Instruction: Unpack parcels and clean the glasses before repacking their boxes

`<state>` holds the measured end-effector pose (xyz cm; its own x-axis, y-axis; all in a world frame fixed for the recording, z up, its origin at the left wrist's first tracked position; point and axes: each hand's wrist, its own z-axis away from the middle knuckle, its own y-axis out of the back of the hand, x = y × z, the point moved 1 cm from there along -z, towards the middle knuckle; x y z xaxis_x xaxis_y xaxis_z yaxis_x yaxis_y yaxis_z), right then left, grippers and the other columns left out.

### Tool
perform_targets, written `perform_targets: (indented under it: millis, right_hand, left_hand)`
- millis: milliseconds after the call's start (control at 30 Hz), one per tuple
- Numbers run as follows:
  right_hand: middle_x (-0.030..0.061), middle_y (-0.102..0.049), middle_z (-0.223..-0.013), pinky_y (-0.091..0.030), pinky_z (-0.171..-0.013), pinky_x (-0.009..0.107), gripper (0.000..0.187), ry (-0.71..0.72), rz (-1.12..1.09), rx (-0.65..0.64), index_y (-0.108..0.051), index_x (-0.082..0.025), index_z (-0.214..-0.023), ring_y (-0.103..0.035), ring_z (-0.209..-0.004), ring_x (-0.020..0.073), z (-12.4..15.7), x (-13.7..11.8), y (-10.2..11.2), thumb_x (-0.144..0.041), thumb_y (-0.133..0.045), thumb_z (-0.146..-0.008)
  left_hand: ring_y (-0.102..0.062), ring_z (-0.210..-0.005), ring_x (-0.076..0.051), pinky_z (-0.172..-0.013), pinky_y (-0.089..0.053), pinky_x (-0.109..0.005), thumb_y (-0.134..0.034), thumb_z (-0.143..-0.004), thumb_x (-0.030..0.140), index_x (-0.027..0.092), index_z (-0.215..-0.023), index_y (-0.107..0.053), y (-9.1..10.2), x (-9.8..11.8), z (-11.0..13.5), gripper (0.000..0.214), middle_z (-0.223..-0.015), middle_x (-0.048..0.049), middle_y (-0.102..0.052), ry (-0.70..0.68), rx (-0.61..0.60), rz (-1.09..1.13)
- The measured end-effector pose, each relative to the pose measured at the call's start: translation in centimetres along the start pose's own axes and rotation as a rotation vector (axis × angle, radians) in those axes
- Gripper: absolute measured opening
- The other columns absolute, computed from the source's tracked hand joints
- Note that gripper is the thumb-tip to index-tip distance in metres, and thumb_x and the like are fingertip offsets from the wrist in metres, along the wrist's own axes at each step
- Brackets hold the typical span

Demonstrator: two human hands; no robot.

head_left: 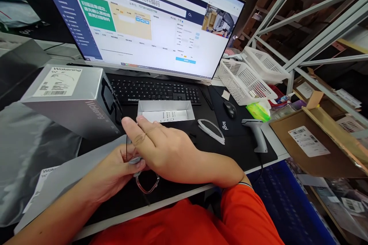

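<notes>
Near the table's front edge, my left hand (122,166) pinches what looks like a pair of glasses (147,191), with one clear, pinkish-edged rim hanging below my fingers. The rest of the glasses is largely covered. My right hand (163,147) lies across from the right, back upward and fingers stretched out, over the glasses and my left fingertips; its palm side and any grip there are hidden. Just beyond sits a shallow open white box (181,115) with a printed label inside. A grey "Wakening" box (71,111) stands to the left of my hands.
A keyboard (155,90) lies under the large monitor (138,46). Rightward are a coiled white cable (211,132), a mouse (230,109), a barcode scanner (257,134) and white baskets (247,84). An open cardboard box (307,141) stands at far right; clear plastic (37,134) lies at left.
</notes>
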<state>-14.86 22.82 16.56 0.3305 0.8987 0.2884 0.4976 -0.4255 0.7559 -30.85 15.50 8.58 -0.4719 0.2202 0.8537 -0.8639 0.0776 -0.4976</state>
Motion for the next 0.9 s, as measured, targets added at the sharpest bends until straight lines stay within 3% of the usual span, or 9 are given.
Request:
perform_targets:
  millis: [167,400,633,767,900]
  right_hand:
    - [0.0141,-0.072,-0.152,-0.07,-0.093,0.028,0.053,-0.003,0.0,-0.015,-0.055,-0.012,-0.163,-0.08,-0.117,0.0203,0.0,-0.1,0.3,-0.012,-0.043,-0.112]
    - [0.0166,-0.057,-0.168,-0.07,-0.091,0.029,0.056,-0.11,-0.138,-0.166,-0.047,-0.022,-0.169,-0.082,-0.11,0.021,-0.4,-0.4,0.8,-0.017,-0.041,-0.113]
    - [0.0199,-0.048,-0.172,-0.07,-0.067,0.029,0.061,-0.168,-0.063,-0.119,-0.041,-0.022,-0.172,-0.079,-0.083,0.0188,0.3,-0.1,0.9,-0.016,-0.045,-0.111]
    - [0.0156,-0.044,-0.176,-0.072,-0.083,0.03,0.066,-0.27,-0.113,-0.112,-0.036,-0.027,-0.175,-0.08,-0.091,0.018,0.3,0.9,2.4,-0.014,-0.044,-0.111]
    - [0.0073,-0.044,-0.178,-0.068,-0.104,0.031,0.07,-0.283,-0.436,-0.164,-0.033,-0.027,-0.176,-0.08,-0.119,0.0177,0.6,4.8,4.5,-0.006,-0.035,-0.108]
  left_hand:
    - [-0.083,-0.085,-0.027,-0.076,-0.07,-0.031,-0.104,-0.068,0.045,0.022,-0.093,-0.088,0.2,0.0,0.1,0.038,-0.085,-0.0116,-0.083,-0.012,0.0,0.026]
    - [-0.081,-0.081,-0.026,-0.076,-0.07,-0.031,-0.102,-0.07,0.045,0.019,-0.097,-0.088,0.2,0.2,0.3,0.04,-0.09,-0.014,-0.084,0.043,0.026,0.026]
    - [-0.083,-0.086,-0.024,-0.078,-0.068,-0.024,-0.105,-0.067,0.038,0.023,-0.102,-0.089,1.0,0.0,0.1,0.041,-0.097,-0.0107,-0.086,0.022,0.088,0.141]
    - [-0.083,-0.107,-0.029,-0.082,-0.067,-0.021,-0.107,-0.063,0.04,0.025,-0.107,-0.089,1.0,1.0,0.0,0.05,-0.112,-0.0134,-0.085,0.013,0.168,0.144]
    - [-0.084,-0.104,-0.029,-0.087,-0.068,-0.023,-0.11,-0.051,0.048,0.028,-0.097,-0.089,1.8,1.5,0.5,0.054,-0.105,-0.0093,-0.086,-0.034,0.326,0.121]
